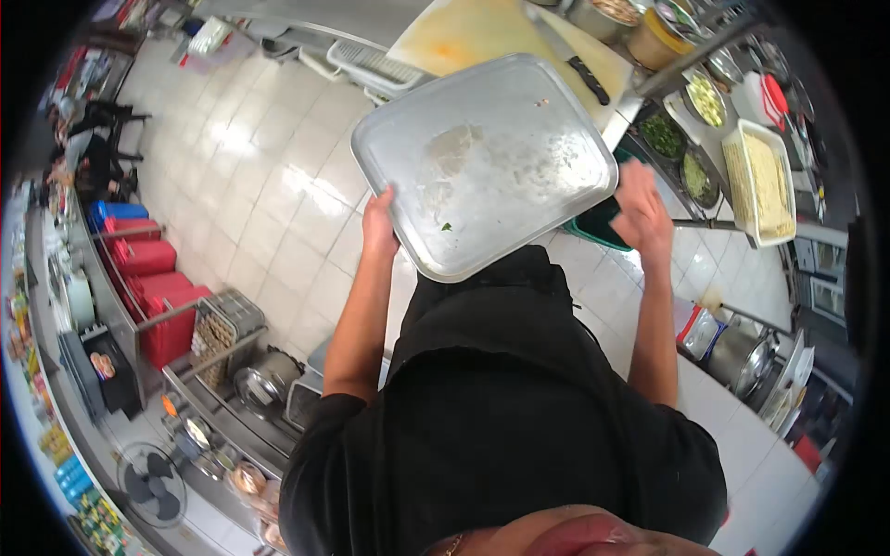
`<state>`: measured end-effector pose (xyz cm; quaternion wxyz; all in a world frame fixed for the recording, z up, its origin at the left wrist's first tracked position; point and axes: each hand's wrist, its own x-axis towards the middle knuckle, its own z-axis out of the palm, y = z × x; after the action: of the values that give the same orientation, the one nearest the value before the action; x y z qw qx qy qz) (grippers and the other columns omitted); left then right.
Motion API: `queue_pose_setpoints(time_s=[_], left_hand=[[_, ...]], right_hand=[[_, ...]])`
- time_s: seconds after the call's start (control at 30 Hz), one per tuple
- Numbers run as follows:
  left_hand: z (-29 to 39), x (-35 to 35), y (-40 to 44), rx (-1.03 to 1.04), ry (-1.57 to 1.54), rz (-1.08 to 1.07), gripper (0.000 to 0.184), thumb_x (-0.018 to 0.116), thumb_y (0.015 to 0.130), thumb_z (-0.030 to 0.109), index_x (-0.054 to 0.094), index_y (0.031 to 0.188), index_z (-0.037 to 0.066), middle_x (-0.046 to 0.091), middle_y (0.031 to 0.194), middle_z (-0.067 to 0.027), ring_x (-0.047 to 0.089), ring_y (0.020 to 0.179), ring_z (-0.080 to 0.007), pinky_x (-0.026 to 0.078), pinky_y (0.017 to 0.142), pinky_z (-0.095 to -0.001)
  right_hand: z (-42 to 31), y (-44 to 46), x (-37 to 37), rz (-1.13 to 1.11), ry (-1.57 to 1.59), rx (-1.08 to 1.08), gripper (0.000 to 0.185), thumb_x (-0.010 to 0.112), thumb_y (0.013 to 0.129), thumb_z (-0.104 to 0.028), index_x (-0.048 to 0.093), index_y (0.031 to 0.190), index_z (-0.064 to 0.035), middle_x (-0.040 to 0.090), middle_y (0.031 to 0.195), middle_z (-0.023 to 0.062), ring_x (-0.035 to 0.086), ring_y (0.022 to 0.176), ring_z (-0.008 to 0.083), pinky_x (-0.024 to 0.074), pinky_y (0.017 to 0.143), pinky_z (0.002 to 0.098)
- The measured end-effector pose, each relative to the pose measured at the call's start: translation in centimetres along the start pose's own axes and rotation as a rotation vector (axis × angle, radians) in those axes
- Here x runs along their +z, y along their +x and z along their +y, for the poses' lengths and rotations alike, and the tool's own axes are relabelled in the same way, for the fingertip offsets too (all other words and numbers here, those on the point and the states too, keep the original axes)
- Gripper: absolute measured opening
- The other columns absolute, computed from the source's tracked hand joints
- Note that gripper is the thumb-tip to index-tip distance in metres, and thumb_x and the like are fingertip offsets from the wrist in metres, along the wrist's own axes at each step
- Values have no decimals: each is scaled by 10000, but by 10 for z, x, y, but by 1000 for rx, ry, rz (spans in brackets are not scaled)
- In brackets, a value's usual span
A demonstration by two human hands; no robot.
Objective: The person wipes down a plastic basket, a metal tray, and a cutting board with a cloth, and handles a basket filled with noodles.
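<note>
A large silver metal tray (491, 176) is in front of my body, wet-looking on its inner face, with a small green leaf scrap (447, 227) and a few specks on it. My left hand (379, 222) grips its left edge, thumb on top and the other fingers hidden underneath. Just off the tray's right corner, my right hand (643, 211) is slightly blurred, fingers apart and holding nothing. Below that corner a green bin (603, 233) is partly hidden by the tray.
Beyond the tray, a knife (589, 79) lies on a stained cutting board (464, 35). To the right are containers of chopped greens (662, 135) and a white basket (739, 176) of pale food. Red bins (139, 259) and a metal rack (222, 357) stand at left.
</note>
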<state>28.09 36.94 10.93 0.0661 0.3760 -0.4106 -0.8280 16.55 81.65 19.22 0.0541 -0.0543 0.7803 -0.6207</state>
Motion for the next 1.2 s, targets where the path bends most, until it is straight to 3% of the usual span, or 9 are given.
queue_pose_setpoints(time_s=[0.13,0.2,0.37,0.57,0.63,0.77,0.93,1.03,1.2], left_hand=[[-1,48,-12,-5,64,-18,428,490,1002,178,416,1375,-18,570,1277,-181,618,1096,-302,496,967,-448],[-6,60,-9,41,92,-43,417,481,1001,153,421,1378,-16,577,1271,-173,620,1097,-292,508,954,-439],[-2,69,-9,176,145,-38,382,477,992,100,462,1356,-15,598,1246,-145,622,1091,-258,517,936,-401],[-21,62,-16,156,216,122,375,510,987,107,476,1325,-51,618,1186,-150,620,1026,-252,487,918,-374],[-18,66,-20,185,204,93,367,502,993,102,485,1331,-42,625,1178,-133,610,1020,-220,483,907,-352],[-6,77,-22,282,278,69,366,496,998,92,486,1343,-28,625,1176,-110,596,1029,-185,474,902,-324],[2,102,-21,401,394,-21,359,483,996,84,500,1339,-19,620,1200,-105,579,1044,-164,467,896,-299],[9,109,-22,430,433,-9,344,484,993,68,506,1326,-17,629,1183,-106,585,1033,-162,466,897,-293],[5,107,-33,442,386,48,316,469,990,44,532,1295,-10,644,1125,-83,585,971,-146,466,872,-286]], right_hand=[[-33,36,98,-416,-350,-643,369,636,758,-86,669,1125,-74,641,1169,110,567,1170,287,441,999,382],[-28,32,180,-476,-285,-674,343,596,754,-63,667,1088,-94,612,1151,114,580,1072,322,476,900,448],[-19,61,264,-163,-505,-923,326,669,723,-103,688,1030,-212,595,1006,108,577,903,273,435,900,430],[53,186,146,-82,-675,-556,436,632,726,-87,674,1118,-273,688,1005,64,611,1049,266,423,973,420],[18,181,95,-23,-818,-64,438,601,750,-112,648,1176,-204,654,1149,116,603,1074,325,483,915,427],[-18,158,96,-33,-402,-582,359,588,668,-17,687,1001,-107,685,908,83,644,914,312,516,798,392],[-39,109,229,-193,-327,-964,367,643,620,-54,694,979,-116,635,958,76,591,982,299,468,820,455],[-71,100,271,-205,-354,-952,357,618,680,-67,709,1015,-150,620,1039,90,563,1039,300,454,876,481],[-47,164,250,-329,-652,-370,473,611,765,-116,673,1192,-308,643,1173,107,582,1117,348,467,964,485]])
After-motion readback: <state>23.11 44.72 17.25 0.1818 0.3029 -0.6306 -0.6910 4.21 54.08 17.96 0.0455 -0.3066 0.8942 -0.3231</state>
